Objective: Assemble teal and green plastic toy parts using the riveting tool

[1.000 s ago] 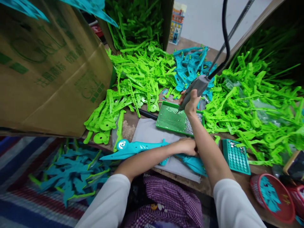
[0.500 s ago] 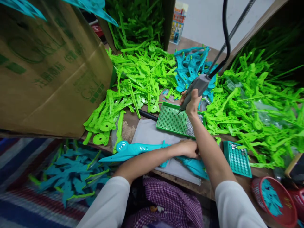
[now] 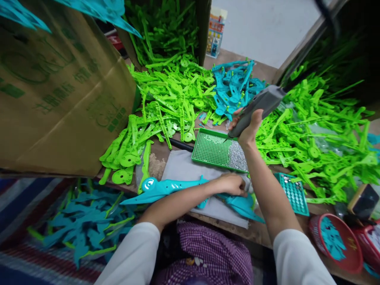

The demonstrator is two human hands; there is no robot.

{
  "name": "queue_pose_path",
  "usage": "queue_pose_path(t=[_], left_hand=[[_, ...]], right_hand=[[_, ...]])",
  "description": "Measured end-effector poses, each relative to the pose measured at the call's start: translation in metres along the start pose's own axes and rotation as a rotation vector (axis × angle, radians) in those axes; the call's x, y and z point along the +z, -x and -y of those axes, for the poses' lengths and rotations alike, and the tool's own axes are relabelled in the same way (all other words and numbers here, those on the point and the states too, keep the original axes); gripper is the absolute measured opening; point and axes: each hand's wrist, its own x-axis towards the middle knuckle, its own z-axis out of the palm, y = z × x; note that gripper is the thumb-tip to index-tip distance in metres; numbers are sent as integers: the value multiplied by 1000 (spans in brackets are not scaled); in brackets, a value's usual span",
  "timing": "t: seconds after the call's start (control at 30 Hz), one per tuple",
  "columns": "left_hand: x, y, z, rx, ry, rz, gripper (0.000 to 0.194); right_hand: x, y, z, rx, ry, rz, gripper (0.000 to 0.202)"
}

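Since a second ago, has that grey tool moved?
Yes, the grey tool in the right hand has swung right in view, judged against the green tray.

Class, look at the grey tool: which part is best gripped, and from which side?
I'd grip the lower body of the grey tool, coming from the wearer's side and wrapping round it, as the right hand does. It slants downward, its thin tip toward the green tray; the thick body likely gives a firmer hold than that slender end.
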Motion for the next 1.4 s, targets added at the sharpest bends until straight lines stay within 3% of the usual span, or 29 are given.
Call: queue_pose_path(t=[0.1,0.23,0.33,0.43,0.6,0.73,0.93,1.2,1.3,1.4], left_hand=[[0,-1,0,21,-25,-5,30],[5,-8,3,46,-39,-5,25],[9,-13,8,76,-30,-9,24],[11,-15,11,90,-14,-24,24],[9,-13,9,78,-7,-22,24],[10,-14,10,80,4,-27,23],[11,-16,11,74,25,-21,21],[9,-12,6,54,2,-12,26],[9,-11,5,35,15,-13,26],[8,-10,4,31,8,-12,26]], right_hand=[[-31,31,42,-19,22,-44,66],[-79,103,82,-90,106,-75,67],[-99,146,85,-50,140,-84,67],[-104,164,74,26,83,-87,70],[-100,165,61,120,-84,-11,72],[-94,163,60,124,-56,-27,71],[-85,160,60,121,-55,72,65],[-97,163,53,83,6,75,66],[-93,145,60,49,9,-22,61],[-71,102,60,-84,76,-194,38]])
